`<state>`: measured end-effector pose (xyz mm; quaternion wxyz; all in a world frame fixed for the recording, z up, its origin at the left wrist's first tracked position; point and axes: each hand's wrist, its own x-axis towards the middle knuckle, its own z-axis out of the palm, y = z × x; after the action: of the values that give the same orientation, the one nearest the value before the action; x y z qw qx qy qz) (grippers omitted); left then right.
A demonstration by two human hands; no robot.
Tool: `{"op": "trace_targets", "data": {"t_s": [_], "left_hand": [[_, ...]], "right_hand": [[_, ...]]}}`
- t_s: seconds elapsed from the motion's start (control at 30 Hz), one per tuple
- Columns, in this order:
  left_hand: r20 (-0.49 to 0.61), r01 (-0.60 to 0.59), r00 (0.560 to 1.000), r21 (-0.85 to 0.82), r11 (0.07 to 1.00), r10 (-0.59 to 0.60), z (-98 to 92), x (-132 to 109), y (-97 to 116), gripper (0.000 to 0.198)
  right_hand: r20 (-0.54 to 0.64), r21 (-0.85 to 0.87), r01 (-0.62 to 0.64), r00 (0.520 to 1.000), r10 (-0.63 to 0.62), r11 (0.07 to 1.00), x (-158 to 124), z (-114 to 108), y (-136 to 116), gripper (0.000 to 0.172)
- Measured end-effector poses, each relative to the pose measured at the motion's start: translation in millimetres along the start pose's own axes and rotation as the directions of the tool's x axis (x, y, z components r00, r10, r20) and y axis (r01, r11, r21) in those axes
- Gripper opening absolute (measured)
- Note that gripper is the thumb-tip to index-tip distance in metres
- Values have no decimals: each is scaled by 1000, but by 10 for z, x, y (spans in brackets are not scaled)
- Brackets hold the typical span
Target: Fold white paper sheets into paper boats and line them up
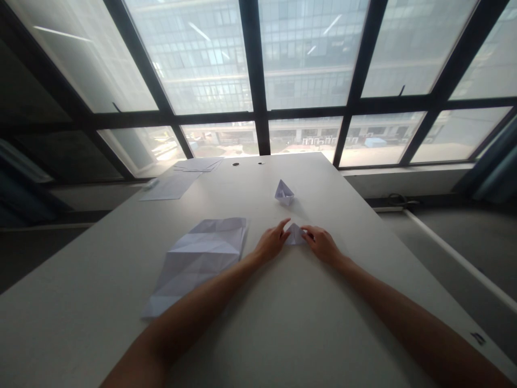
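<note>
While both forearms reach in from the bottom of the frame, the hands meet on a small folded paper [294,235], which lies on the white table [307,307] slightly right of centre and about halfway up its depth.

Left hand [271,242]: on the piece's left side, index finger stretched forward along its upper left edge, other fingers tucked behind. Contact is clear. Whether it pinches the paper or only presses on it, can't tell, too small.

Right hand [323,245]: on the piece's right side, fingers curled together and closed on the right corner, knuckles up.

The piece itself is a pale triangular shape with its point up and away from the person, sitting between the two sets of fingertips. Only its middle shows, since both ends are covered by fingers. Can't tell if it is flat on the table or lifted a little.

Around it:
- paper boat [285,192], finished-looking, standing upright on the table just beyond the hands, clear of them
- large creased sheet [202,256], opened out, many fold lines, lying left of the left forearm and near it, not touching the small piece
- flat sheets [172,186] at the far left corner, one overhanging the edge, with a second thin stack [200,164] behind them
- two small round holes [235,163] in the tabletop near the far edge
- small dark mark [479,338] near the right edge

A dark-framed window [258,81] fills the background, bright outside, so the table is backlit.
</note>
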<state>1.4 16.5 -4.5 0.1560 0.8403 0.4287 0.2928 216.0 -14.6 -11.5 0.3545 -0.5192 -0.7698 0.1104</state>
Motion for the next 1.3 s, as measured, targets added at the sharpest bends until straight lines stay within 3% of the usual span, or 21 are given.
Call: {"op": "trace_targets", "data": {"t_s": [0.13, 0.23, 0.4, 0.5, 0.63, 0.87, 1.3], "left_hand": [[-23, 30, 999, 132, 991, -27, -16, -16, 6, 47], [-48, -4, 999, 245, 970, 17, -11, -26, -3, 43], [97, -218, 974, 157, 963, 205, 31, -21, -33, 37], [192, -277, 949, 127, 953, 250, 44, -33, -24, 38], [282, -278, 933, 163, 947, 225, 36, -71, -4, 50], [369, -297, 911, 277, 914, 184, -3, -102, -15, 69], [355, -260, 923, 287, 922, 150, -18, -89, -18, 72]], "right_hand": [[4, -48, -22, 1000, 22, 999, 0, 11, 10, 27], [12, -133, -13, 1000, 15, 991, -1, 0, 1, 21], [49, -202, 54, 998, -45, 978, -17, -40, -79, 18], [90, -228, 106, 992, -88, 968, -42, -33, -165, 22], [154, -220, 143, 982, -111, 965, -101, 52, -275, 35], [370, -305, 137, 929, -15, 942, -165, 164, -313, 65], [358, -323, 86, 933, 37, 942, -149, 179, -309, 69]]}}
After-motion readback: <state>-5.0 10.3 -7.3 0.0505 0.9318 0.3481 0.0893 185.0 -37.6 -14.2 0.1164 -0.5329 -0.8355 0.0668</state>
